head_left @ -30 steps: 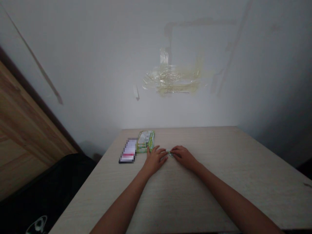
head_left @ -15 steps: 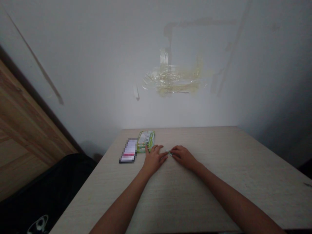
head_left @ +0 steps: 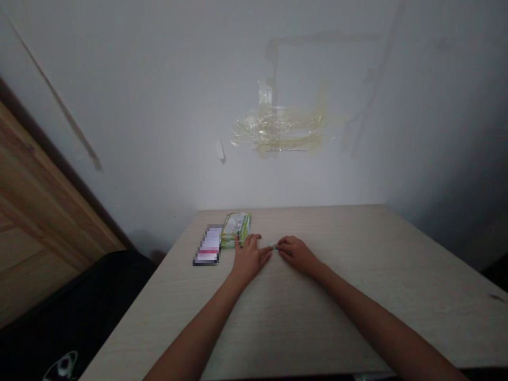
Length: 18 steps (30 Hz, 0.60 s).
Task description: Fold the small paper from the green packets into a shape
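Both my hands rest on a pale wooden table (head_left: 357,296). My left hand (head_left: 249,257) lies flat with its fingers stretched out, its fingertips touching a stack of green and white packets (head_left: 235,228). My right hand (head_left: 296,253) has its fingers curled together in a pinch on a small pale green and white item (head_left: 273,246) that lies on the table between the two hands. What that item is I cannot make out.
A dark flat device (head_left: 208,246) lies left of the packets near the table's left edge. The white wall (head_left: 159,106) behind bears old tape remains (head_left: 281,129). A wooden panel (head_left: 35,222) and a black bag (head_left: 71,317) are at the left.
My left hand slid slightly left and forward toward the packets. My right hand stayed almost still on the small item.
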Each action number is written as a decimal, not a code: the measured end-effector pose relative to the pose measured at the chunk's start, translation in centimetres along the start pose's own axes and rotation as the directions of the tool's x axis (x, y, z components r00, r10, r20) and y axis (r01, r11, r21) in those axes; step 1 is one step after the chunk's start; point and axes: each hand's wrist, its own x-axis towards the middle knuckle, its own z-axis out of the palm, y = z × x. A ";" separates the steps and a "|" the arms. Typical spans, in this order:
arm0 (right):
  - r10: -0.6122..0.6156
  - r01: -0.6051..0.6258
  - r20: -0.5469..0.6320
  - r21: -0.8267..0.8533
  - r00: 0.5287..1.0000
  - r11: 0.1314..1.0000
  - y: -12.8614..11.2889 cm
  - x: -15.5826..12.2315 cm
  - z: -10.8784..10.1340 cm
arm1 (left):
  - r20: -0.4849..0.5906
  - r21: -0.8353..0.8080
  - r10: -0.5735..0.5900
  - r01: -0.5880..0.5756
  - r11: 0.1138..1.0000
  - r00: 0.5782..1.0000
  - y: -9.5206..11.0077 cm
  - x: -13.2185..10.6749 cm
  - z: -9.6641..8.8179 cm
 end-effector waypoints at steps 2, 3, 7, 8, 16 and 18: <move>-0.005 0.005 0.003 -0.010 1.000 1.000 0.0 0.0 0.1 | -0.001 0.003 -0.027 0.027 1.000 1.000 -0.1 0.0 0.0; -0.008 0.008 0.003 -0.014 1.000 1.000 0.0 0.0 0.1 | -0.002 0.006 -0.038 0.038 0.999 0.999 -0.1 -0.1 0.0; -0.019 0.018 -0.003 -0.022 1.000 1.000 0.2 0.0 0.2 | -0.015 0.018 -0.063 0.063 0.998 0.998 0.2 -0.2 -0.1; -0.021 0.021 -0.003 -0.024 1.000 0.999 0.2 0.0 0.2 | -0.021 0.021 -0.068 0.068 0.997 0.997 0.4 -0.2 -0.1; -0.030 0.030 -0.010 -0.032 1.000 0.999 0.2 0.1 0.2 | -0.038 0.048 -0.091 0.093 0.994 0.995 1.0 -0.3 -0.3; -0.024 0.024 -0.006 -0.035 1.000 0.999 0.1 0.1 0.2 | -0.034 0.054 -0.102 0.104 0.993 0.994 0.9 -0.2 -0.3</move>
